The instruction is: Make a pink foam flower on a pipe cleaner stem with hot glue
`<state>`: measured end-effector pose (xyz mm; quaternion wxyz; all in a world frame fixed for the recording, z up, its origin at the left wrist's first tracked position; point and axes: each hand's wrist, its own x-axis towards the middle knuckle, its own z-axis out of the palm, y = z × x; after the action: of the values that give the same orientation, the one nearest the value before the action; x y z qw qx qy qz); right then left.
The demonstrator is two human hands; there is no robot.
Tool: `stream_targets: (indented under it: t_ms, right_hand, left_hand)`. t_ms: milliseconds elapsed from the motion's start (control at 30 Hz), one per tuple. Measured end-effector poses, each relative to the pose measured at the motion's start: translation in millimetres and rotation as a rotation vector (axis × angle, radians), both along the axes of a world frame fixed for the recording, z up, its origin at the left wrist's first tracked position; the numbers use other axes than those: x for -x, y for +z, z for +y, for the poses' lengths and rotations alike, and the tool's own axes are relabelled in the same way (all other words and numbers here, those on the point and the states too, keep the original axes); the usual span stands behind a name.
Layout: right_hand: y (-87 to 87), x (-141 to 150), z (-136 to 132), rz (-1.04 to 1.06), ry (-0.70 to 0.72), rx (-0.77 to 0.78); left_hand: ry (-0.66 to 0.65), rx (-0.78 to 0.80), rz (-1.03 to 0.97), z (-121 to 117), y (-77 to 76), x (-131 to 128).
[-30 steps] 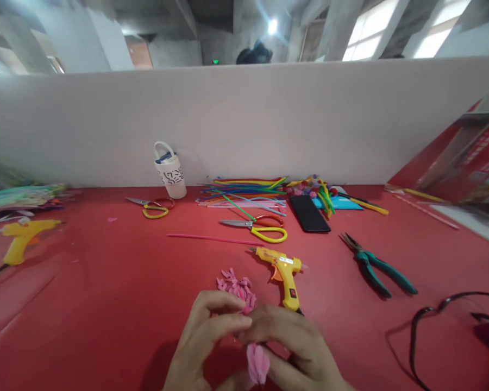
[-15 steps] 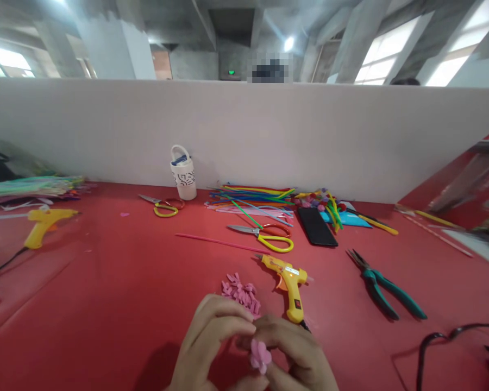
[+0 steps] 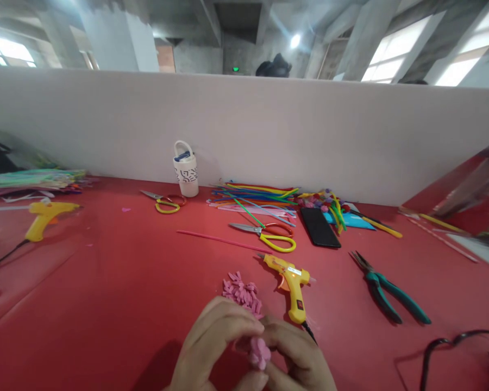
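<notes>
Both hands on one tiny pink flower (image 3: 260, 352)
Left hand (image 3: 212, 347) and right hand (image 3: 297, 355) pinch it together — pile of pink petals (image 3: 242, 292) and yellow glue gun (image 3: 290, 284) just beyond

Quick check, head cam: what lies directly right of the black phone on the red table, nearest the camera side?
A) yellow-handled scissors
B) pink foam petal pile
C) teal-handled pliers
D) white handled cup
C: the teal-handled pliers lie on the red table to the right of the black phone and nearer the camera; the cup, scissors and petal pile all sit to the phone's left.
</notes>
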<state>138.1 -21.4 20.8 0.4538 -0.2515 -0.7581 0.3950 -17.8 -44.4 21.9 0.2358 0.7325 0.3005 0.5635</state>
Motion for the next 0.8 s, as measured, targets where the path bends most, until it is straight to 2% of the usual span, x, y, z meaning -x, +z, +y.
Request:
stream_targets:
  t_ms: [233,367,467,600,800]
  right_hand:
    - [-1.4,-0.3,-2.1,-0.003,-0.019,0.023]
    - [-1.3,0.2,-1.4,-0.016,-0.009,0.021]
    - [-1.3,1.1,-1.5,-0.026,0.001,0.013]
    - [-3.0,1.6,-2.9,-0.057,-0.054,0.028]
    - [-2.6,1.0,-2.9,-0.089,-0.070,0.040]
  left_hand:
    - [-0.035,-0.008,0.026,-1.9,0.3,3.5]
    - [-0.013,-0.037,0.019,0.5,-0.1,1.1]
    - [0.021,-0.005,-0.007,-0.4,-1.5,1.2]
    - [0.032,0.047,0.029,-3.3,-2.1,3.4]
    - [0.001,0.046,0.040,0.5,5.2,0.4]
